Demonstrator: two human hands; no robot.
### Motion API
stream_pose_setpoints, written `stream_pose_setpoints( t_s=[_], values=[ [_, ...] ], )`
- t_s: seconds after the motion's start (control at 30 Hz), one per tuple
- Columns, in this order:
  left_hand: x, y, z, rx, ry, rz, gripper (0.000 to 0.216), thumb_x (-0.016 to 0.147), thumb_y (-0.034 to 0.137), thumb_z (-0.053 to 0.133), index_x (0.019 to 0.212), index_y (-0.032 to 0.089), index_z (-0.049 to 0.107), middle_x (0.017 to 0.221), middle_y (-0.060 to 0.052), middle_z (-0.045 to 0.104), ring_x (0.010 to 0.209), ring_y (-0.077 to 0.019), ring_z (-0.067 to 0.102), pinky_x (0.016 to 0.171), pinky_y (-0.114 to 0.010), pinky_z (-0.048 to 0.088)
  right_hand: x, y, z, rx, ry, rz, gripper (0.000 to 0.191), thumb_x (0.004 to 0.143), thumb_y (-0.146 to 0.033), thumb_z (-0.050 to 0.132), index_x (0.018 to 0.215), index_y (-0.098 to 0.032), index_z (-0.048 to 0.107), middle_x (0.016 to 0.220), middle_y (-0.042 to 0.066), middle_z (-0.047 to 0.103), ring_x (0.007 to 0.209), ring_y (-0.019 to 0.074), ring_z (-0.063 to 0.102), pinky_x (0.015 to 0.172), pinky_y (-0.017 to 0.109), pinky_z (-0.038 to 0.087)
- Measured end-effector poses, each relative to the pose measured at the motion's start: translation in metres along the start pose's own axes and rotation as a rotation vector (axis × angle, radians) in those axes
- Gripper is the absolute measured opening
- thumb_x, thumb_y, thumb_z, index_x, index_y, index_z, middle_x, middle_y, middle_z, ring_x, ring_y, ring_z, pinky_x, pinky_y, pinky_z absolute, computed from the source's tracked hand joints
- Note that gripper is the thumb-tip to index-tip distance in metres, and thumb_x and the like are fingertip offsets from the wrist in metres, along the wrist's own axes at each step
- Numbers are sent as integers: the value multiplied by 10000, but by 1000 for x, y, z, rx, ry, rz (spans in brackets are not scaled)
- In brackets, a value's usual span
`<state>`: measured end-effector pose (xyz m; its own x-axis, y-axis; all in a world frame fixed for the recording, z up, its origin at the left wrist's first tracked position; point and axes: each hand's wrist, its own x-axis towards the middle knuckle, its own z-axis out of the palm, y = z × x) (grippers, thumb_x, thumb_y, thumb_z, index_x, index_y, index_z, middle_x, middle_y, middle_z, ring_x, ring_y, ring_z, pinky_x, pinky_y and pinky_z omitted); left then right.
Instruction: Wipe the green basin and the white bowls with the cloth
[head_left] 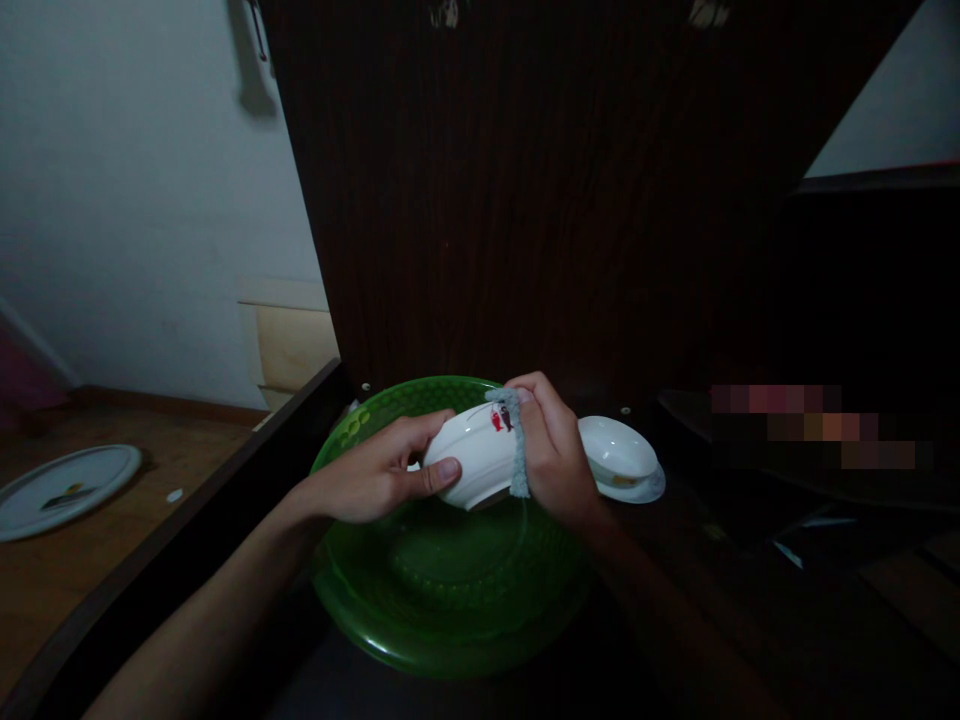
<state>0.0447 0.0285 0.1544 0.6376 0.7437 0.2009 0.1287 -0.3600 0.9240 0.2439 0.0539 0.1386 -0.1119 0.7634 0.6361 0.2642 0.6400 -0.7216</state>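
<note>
Tilted on its side, a white bowl (466, 452) with a red and dark fish design is held above a green basin (450, 560). My left hand (390, 465) grips the bowl's left side, thumb pressed on the outer wall and the fingers mostly hidden behind it. A grey-blue cloth (519, 460) lies against the right side of the bowl. My right hand (551, 445) is closed over this cloth and presses it to the bowl; its fingertips go out of sight over the rim.
Right of the basin, another white bowl (619, 450) rests on a white dish (641, 490). A dark wooden panel (562, 200) rises behind. Along the left runs a dark raised edge (187, 520); beyond it, a white oval object (67, 490) lies on the wooden floor.
</note>
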Motion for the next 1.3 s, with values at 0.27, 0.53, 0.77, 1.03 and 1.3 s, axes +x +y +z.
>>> stream_pose_setpoints(
  t_s=[0.27, 0.53, 0.77, 1.03, 1.3],
  values=[
    [1, -7, 2, 10, -10, -45, 232, 926, 374, 589, 978, 152, 544, 895, -33, 593, 814, -178, 542, 723, -292, 455, -5, -8, 3, -131, -77, -51, 197, 981, -221, 333, 885, -217, 505, 773, 26, 587, 690, 170, 543, 619, 292, 380],
    [2, -7, 6, 8, 10, -81, 280, 885, 417, 640, 911, 146, 573, 820, -12, 590, 754, -163, 532, 677, -273, 443, -6, -6, 8, -215, -142, -184, 165, 944, -164, 333, 865, -224, 466, 790, 42, 582, 738, 197, 546, 690, 325, 390],
    [4, -2, 12, -6, 34, -78, 263, 866, 401, 660, 887, 144, 611, 741, 8, 566, 668, -139, 486, 610, -249, 403, -7, -5, 6, -168, -252, -201, 139, 929, -159, 373, 872, -223, 483, 806, 36, 585, 726, 189, 526, 681, 329, 383],
    [0, 8, 11, -45, 207, -13, 343, 788, 429, 759, 882, 149, 584, 682, 29, 546, 599, -108, 487, 515, -194, 379, 0, -4, -3, 142, -210, 18, 206, 1002, -307, 366, 878, -225, 509, 727, -20, 503, 637, 147, 470, 589, 283, 362],
    [-1, -5, 0, 12, 190, 121, 385, 845, 510, 679, 873, 132, 609, 776, -19, 570, 707, -148, 519, 617, -246, 428, 16, 14, -4, 536, 48, 310, 154, 842, -394, 496, 834, -240, 509, 684, -30, 479, 572, 139, 451, 496, 235, 353]
  ],
)
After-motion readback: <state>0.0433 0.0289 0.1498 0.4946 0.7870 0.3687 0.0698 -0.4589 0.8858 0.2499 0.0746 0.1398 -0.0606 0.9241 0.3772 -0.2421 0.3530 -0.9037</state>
